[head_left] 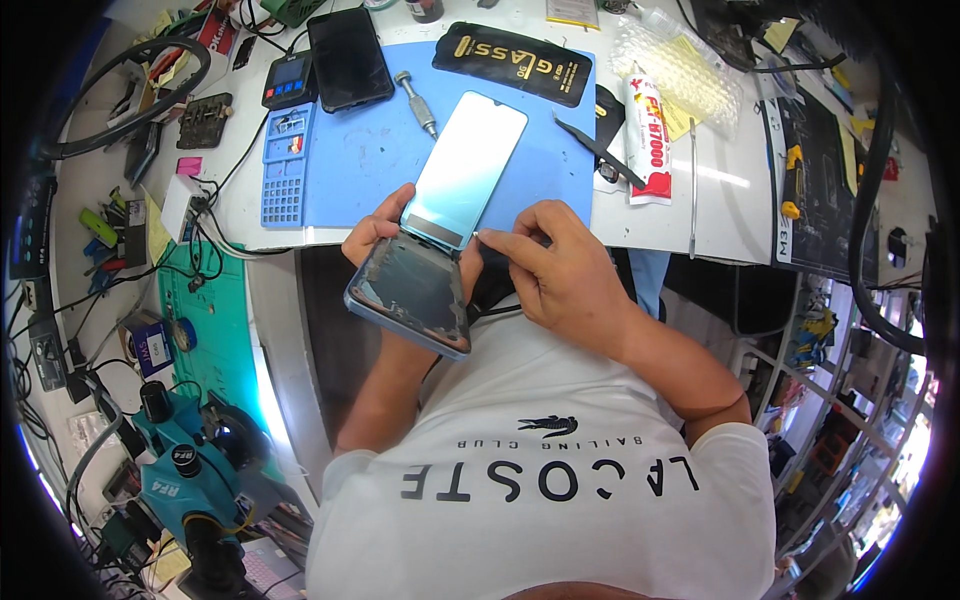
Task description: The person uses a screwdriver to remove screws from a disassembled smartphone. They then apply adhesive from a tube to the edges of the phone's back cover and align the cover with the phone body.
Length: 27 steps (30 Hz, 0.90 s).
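My left hand (376, 226) is wrapped round a blue-edged phone body (405, 300); its fingers show at the left side, the rest is partly hidden beneath. The opened body has a dark inside with worn, brownish residue along its rim. A phone screen (467, 165), bright and reflecting pale blue, stands folded out from the body's far end and leans over the mat. My right hand (565, 270) has thumb and forefinger pinched together at the screen's lower right corner. Whatever lies between those fingertips is too small to make out.
On the blue mat (350, 165) lie a screwdriver (416, 104), a dark phone (350, 60), a black packet (512, 62) and black tweezers (600, 150). A red-and-white glue tube (648, 140) lies right, near bubble wrap (690, 75). A teal microscope (195, 470) stands lower left.
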### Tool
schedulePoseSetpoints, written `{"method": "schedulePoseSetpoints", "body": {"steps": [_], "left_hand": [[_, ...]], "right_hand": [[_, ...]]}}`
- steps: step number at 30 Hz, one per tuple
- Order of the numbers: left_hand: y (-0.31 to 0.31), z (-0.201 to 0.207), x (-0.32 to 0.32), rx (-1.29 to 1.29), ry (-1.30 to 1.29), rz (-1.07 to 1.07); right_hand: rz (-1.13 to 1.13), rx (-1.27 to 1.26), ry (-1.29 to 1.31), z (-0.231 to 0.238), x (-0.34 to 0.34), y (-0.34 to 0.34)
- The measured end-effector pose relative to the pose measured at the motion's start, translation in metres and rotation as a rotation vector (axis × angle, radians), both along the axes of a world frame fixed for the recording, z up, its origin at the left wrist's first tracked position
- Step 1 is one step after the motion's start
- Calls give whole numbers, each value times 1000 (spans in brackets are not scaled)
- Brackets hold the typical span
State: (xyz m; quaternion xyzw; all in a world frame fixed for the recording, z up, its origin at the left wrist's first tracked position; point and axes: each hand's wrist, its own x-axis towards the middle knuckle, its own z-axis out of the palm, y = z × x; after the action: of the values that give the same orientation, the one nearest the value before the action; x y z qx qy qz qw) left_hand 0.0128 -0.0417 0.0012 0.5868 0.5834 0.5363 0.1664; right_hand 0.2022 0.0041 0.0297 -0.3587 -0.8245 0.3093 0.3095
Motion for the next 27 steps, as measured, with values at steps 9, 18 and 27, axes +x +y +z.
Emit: {"method": "schedulePoseSetpoints", "body": {"steps": [9, 18, 27], "left_hand": [[-1, -4, 2, 34, -64, -21], [0, -2, 3, -23, 41, 14], [0, -4, 2, 28, -2, 17]], "right_hand": [[-6, 31, -34, -3, -1, -2], [-42, -5, -52, -3, -6, -9], [-81, -11, -47, -3, -9, -12]]}}
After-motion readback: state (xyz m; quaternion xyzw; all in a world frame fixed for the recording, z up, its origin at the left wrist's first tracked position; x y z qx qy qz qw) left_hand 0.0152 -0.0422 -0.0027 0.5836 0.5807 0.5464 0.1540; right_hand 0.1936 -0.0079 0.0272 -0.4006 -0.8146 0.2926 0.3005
